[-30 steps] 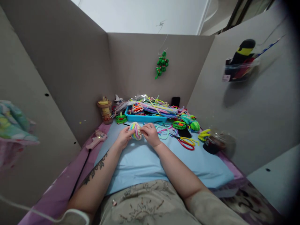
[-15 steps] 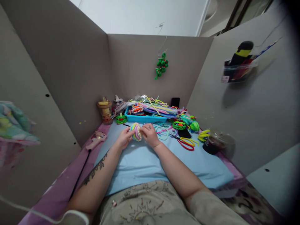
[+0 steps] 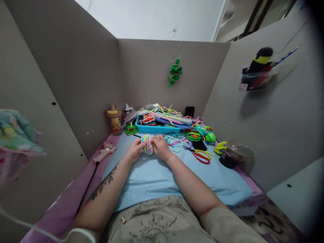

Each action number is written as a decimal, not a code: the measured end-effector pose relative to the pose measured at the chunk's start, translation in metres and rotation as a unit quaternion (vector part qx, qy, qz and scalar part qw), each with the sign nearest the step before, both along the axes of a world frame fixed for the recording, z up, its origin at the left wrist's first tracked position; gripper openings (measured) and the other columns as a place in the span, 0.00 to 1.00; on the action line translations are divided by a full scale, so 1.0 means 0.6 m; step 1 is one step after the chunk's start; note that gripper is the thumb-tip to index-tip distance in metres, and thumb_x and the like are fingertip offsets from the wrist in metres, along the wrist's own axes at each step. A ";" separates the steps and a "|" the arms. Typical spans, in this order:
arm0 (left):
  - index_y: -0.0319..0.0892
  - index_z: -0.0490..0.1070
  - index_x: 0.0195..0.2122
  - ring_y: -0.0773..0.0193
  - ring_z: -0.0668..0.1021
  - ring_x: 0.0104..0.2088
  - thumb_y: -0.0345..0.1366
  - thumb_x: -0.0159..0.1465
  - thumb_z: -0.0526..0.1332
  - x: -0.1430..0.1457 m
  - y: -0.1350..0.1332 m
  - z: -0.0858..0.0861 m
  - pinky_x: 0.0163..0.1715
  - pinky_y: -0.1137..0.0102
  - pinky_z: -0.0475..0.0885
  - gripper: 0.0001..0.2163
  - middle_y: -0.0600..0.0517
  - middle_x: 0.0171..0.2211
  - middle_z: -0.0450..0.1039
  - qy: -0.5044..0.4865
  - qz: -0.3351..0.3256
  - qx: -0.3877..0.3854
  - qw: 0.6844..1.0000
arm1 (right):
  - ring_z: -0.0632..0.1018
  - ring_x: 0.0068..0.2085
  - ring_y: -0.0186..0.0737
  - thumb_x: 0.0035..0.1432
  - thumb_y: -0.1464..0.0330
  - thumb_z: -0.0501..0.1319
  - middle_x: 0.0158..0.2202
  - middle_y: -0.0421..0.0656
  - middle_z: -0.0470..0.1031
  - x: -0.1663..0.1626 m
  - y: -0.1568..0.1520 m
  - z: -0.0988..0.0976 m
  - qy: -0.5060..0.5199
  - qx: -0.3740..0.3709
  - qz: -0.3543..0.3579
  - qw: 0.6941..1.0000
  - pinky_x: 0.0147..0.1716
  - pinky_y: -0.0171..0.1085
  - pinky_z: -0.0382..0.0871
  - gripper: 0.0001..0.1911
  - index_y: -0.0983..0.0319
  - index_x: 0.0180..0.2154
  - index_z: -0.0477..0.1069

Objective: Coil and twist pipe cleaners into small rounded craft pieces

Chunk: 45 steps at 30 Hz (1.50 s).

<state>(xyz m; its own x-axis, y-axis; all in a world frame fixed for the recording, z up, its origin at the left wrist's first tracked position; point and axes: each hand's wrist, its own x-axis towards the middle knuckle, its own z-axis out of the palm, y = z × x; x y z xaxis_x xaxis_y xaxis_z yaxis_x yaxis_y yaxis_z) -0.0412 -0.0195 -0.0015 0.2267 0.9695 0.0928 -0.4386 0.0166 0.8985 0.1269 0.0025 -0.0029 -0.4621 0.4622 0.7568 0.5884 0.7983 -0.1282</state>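
A small rounded piece made of pastel striped pipe cleaners (image 3: pixel 147 144) is held up over the blue cloth. My left hand (image 3: pixel 135 149) grips its left side, thumb and fingers closed on it. On its right edge the fingers of my right hand (image 3: pixel 160 146) are pinched together against the cream border; the exact fingertip contact is hidden. Just right of my hands lie loose pipe cleaners (image 3: pixel 177 143) and red-handled scissors (image 3: pixel 201 157).
Behind my hands a blue tray (image 3: pixel 159 129) is heaped with pipe cleaners. A pink glue gun (image 3: pixel 104 153) lies at left near a lidded cup (image 3: pixel 114 121). Finished green pieces (image 3: pixel 193 136) and a dark jar (image 3: pixel 229 158) stand at right. Grey panels surround the table.
Both hands stay on the pipe-cleaner piece with almost the same grip. The whole view has shifted very slightly.
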 end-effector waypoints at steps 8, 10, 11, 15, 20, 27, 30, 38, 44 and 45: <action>0.36 0.72 0.41 0.64 0.78 0.29 0.36 0.50 0.70 0.001 0.000 0.001 0.31 0.71 0.72 0.18 0.47 0.34 0.77 -0.005 0.019 -0.004 1.000 | 0.67 0.39 0.44 0.57 0.74 0.54 0.34 0.46 0.71 0.003 0.003 -0.003 0.059 -0.004 0.026 0.998 0.42 0.43 0.62 0.07 0.61 0.33 0.70; 0.36 0.72 0.41 0.64 0.78 0.29 0.36 0.50 0.70 0.000 0.001 0.003 0.29 0.71 0.72 0.18 0.47 0.34 0.77 -0.003 0.032 -0.004 0.999 | 0.68 0.38 0.43 0.58 0.74 0.55 0.32 0.45 0.71 0.006 0.004 -0.006 0.100 -0.009 0.034 0.994 0.41 0.43 0.62 0.07 0.60 0.33 0.71; 0.36 0.72 0.40 0.64 0.77 0.28 0.36 0.50 0.70 0.000 0.001 0.004 0.28 0.72 0.72 0.18 0.48 0.33 0.77 -0.001 0.038 -0.005 0.999 | 0.68 0.38 0.43 0.58 0.73 0.55 0.32 0.44 0.71 0.007 0.005 -0.007 0.122 -0.008 0.035 0.992 0.41 0.43 0.63 0.08 0.59 0.33 0.72; 0.36 0.72 0.40 0.64 0.77 0.27 0.35 0.48 0.71 0.000 -0.001 0.008 0.27 0.72 0.71 0.18 0.47 0.32 0.77 0.001 0.046 -0.010 0.999 | 0.69 0.37 0.42 0.59 0.72 0.56 0.31 0.44 0.72 0.011 0.008 -0.008 0.175 0.001 0.029 0.984 0.39 0.42 0.63 0.07 0.59 0.33 0.72; 0.35 0.73 0.41 0.65 0.77 0.26 0.35 0.48 0.71 0.002 -0.004 0.011 0.26 0.73 0.70 0.20 0.47 0.32 0.77 0.006 0.033 -0.002 0.999 | 0.69 0.37 0.42 0.58 0.71 0.57 0.31 0.43 0.72 0.010 0.011 -0.006 0.159 -0.012 0.034 0.987 0.40 0.42 0.63 0.06 0.59 0.32 0.72; 0.35 0.73 0.42 0.64 0.77 0.28 0.35 0.48 0.71 0.003 -0.007 0.014 0.28 0.73 0.70 0.20 0.46 0.34 0.77 0.009 0.024 0.001 1.000 | 0.69 0.38 0.42 0.59 0.72 0.56 0.31 0.43 0.74 0.008 0.008 -0.004 0.150 -0.029 0.049 0.987 0.41 0.42 0.63 0.07 0.59 0.33 0.73; 0.35 0.73 0.43 0.64 0.77 0.28 0.35 0.48 0.71 0.003 -0.008 0.014 0.29 0.73 0.70 0.21 0.46 0.34 0.77 0.006 0.023 0.002 1.000 | 0.69 0.38 0.42 0.59 0.72 0.56 0.32 0.43 0.74 0.008 0.007 -0.004 0.144 -0.047 0.050 0.987 0.42 0.43 0.63 0.07 0.58 0.34 0.73; 0.35 0.72 0.43 0.63 0.77 0.29 0.35 0.48 0.71 0.005 -0.009 0.018 0.29 0.72 0.70 0.21 0.46 0.34 0.77 -0.002 0.016 0.001 1.000 | 0.69 0.38 0.42 0.59 0.72 0.55 0.33 0.43 0.74 0.006 0.008 -0.006 0.150 -0.051 0.060 0.986 0.42 0.42 0.63 0.08 0.58 0.36 0.73; 0.34 0.72 0.44 0.63 0.78 0.28 0.35 0.49 0.70 0.004 -0.005 0.010 0.29 0.72 0.71 0.21 0.46 0.34 0.77 -0.009 0.013 0.004 1.000 | 0.68 0.39 0.42 0.57 0.75 0.54 0.33 0.44 0.72 0.006 0.003 0.004 0.132 -0.070 0.082 0.985 0.41 0.41 0.63 0.09 0.59 0.33 0.72; 0.35 0.72 0.44 0.63 0.78 0.29 0.35 0.49 0.70 0.004 -0.004 0.008 0.30 0.71 0.72 0.22 0.46 0.34 0.77 -0.010 0.009 0.005 1.000 | 0.68 0.39 0.42 0.57 0.75 0.54 0.33 0.44 0.72 0.007 0.002 0.005 0.131 -0.072 0.082 0.985 0.41 0.41 0.63 0.09 0.59 0.33 0.72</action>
<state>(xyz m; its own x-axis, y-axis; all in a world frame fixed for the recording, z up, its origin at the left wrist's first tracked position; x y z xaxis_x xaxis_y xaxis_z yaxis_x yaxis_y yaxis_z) -0.0389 -0.0221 0.0035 0.2065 0.9727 0.1062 -0.4565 -0.0002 0.8897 0.1308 0.0037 0.0000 -0.3374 0.5090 0.7919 0.3841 0.8425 -0.3778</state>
